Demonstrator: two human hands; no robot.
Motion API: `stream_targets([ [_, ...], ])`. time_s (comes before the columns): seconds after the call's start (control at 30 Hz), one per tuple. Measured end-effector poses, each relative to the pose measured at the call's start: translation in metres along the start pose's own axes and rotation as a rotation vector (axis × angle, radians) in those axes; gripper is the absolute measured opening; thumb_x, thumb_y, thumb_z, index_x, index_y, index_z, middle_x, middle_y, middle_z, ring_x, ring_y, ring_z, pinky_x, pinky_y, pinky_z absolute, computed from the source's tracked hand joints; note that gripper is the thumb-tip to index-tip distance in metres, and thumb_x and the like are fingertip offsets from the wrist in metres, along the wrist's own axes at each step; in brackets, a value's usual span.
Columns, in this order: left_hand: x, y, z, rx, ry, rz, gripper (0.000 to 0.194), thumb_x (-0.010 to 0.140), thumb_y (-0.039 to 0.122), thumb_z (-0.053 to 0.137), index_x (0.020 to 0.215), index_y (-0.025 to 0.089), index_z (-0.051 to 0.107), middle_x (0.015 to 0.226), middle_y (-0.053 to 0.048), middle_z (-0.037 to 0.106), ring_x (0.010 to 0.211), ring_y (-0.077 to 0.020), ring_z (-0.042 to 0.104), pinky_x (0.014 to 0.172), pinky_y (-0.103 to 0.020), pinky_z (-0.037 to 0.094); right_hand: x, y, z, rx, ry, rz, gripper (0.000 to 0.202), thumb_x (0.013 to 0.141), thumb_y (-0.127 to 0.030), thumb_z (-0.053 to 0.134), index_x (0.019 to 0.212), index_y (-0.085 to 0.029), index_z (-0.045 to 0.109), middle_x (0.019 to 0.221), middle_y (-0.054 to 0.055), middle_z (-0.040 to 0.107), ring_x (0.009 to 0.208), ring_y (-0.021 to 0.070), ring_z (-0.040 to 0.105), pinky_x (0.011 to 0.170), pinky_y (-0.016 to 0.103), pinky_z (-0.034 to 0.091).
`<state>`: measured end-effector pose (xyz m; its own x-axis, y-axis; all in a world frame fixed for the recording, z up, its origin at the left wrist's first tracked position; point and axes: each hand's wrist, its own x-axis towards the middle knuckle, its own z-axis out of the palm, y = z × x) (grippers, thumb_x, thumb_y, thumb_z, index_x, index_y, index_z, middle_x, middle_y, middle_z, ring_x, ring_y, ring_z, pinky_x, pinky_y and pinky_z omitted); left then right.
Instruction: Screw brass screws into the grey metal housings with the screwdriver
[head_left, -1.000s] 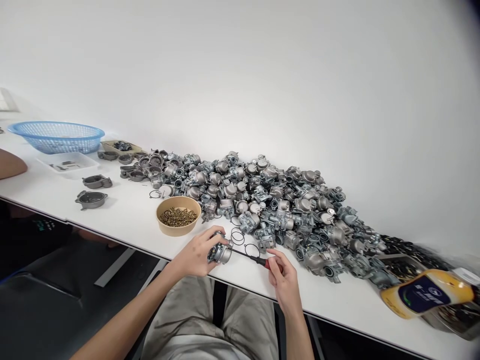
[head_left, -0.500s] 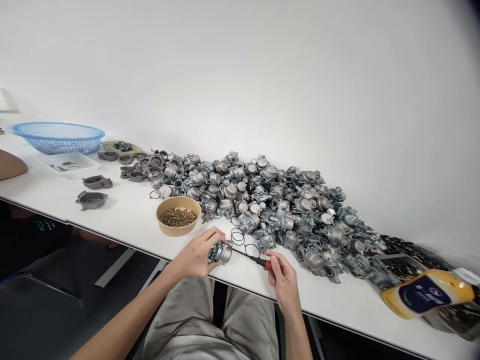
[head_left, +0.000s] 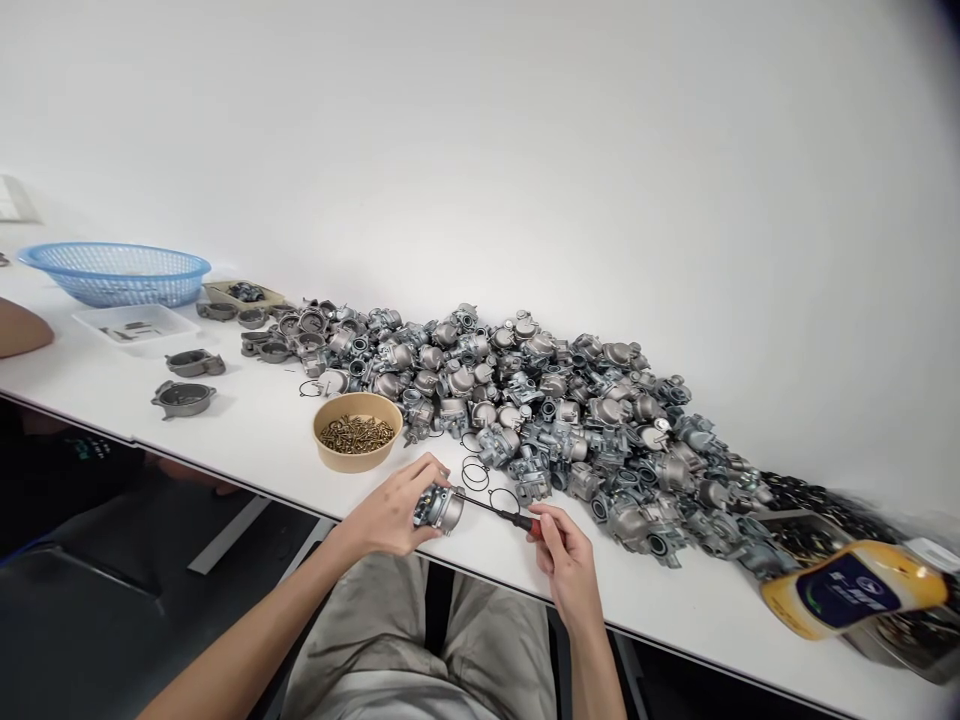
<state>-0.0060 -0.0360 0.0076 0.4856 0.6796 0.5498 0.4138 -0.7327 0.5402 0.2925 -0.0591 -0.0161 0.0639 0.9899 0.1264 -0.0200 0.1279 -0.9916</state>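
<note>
My left hand (head_left: 397, 508) grips a metal carburetor (head_left: 442, 509) over the table's front edge. A screwdriver (head_left: 495, 511) with a red and black handle sits in the closed fingers of my right hand (head_left: 564, 552); its thin shaft reaches left to the carburetor's upper right side. Behind my left hand stands a tan bowl (head_left: 356, 460) of small brass-coloured screws. Thin black rings (head_left: 475, 474) lie on the table between the hands and a big heap of carburetors (head_left: 540, 400).
At the left are a blue basket (head_left: 120, 280), a white tray (head_left: 169, 320) and loose metal bowl-shaped parts (head_left: 184, 400). A yellow bottle (head_left: 855, 590) lies at the right beside metal trays of dark parts. Someone's arm (head_left: 22, 328) shows at the left edge.
</note>
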Motion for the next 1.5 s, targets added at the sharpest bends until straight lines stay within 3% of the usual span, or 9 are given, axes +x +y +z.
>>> stream_targets([
  [0.23,0.002,0.003,-0.003,-0.006,-0.013,0.005,0.048,0.075,0.022,0.075,0.116,0.021,0.049,0.118,-0.010,0.056,0.110,-0.0284,0.057,0.092,-0.037,0.047,-0.005,-0.004,-0.002,-0.019,-0.052,-0.087,0.036,0.082,-0.045,0.075,0.103,-0.017,0.068,0.070,0.002,0.053,0.058,0.0106,0.035,0.051,0.023,0.024],
  [0.47,0.002,0.003,-0.004,-0.003,0.000,-0.011,0.049,0.075,0.023,0.075,0.115,0.022,0.049,0.116,-0.010,0.056,0.105,-0.0281,0.057,0.090,-0.037,0.047,0.000,0.000,-0.001,-0.080,-0.035,-0.040,0.039,0.086,-0.053,0.068,0.099,-0.016,0.068,0.075,0.004,0.057,0.050,0.0076,0.029,0.047,0.023,0.021],
  [0.67,0.003,0.004,-0.004,0.003,-0.008,0.017,0.049,0.075,0.021,0.074,0.117,0.022,0.049,0.117,-0.010,0.056,0.107,-0.0279,0.056,0.090,-0.036,0.046,-0.004,-0.002,-0.001,-0.060,-0.010,-0.087,0.041,0.081,-0.049,0.074,0.105,-0.016,0.066,0.070,0.003,0.053,0.057,0.0114,0.039,0.050,0.023,0.030],
  [0.83,0.003,0.004,-0.004,0.006,-0.006,0.015,0.050,0.074,0.021,0.074,0.117,0.022,0.048,0.116,-0.010,0.055,0.105,-0.0276,0.056,0.089,-0.035,0.046,-0.001,0.003,-0.006,-0.048,-0.027,-0.075,0.033,0.080,-0.043,0.077,0.096,-0.016,0.067,0.066,0.000,0.049,0.054,0.0093,0.035,0.048,0.022,0.027],
  [1.03,0.003,0.004,-0.005,0.002,-0.016,0.001,0.049,0.074,0.022,0.074,0.115,0.021,0.047,0.115,-0.010,0.055,0.103,-0.0280,0.056,0.088,-0.036,0.046,0.001,0.004,-0.003,-0.083,-0.052,-0.047,0.035,0.087,-0.050,0.068,0.094,-0.015,0.066,0.073,0.003,0.053,0.049,0.0070,0.030,0.045,0.022,0.021],
  [1.3,0.003,0.004,-0.003,0.007,0.001,-0.012,0.049,0.076,0.024,0.074,0.117,0.023,0.048,0.118,-0.009,0.055,0.106,-0.0283,0.056,0.089,-0.037,0.046,-0.004,0.000,-0.003,-0.200,-0.034,-0.176,0.036,0.083,-0.047,0.073,0.101,-0.016,0.067,0.076,0.005,0.060,0.060,0.0143,0.051,0.052,0.023,0.040],
  [1.5,0.002,0.001,-0.002,0.041,0.003,0.004,0.049,0.075,0.024,0.074,0.116,0.024,0.047,0.117,-0.010,0.056,0.104,-0.0292,0.057,0.087,-0.038,0.046,-0.001,0.012,-0.011,-0.203,-0.079,-0.171,0.030,0.087,-0.040,0.070,0.102,-0.014,0.066,0.072,0.004,0.059,0.060,0.0136,0.050,0.053,0.023,0.041],
])
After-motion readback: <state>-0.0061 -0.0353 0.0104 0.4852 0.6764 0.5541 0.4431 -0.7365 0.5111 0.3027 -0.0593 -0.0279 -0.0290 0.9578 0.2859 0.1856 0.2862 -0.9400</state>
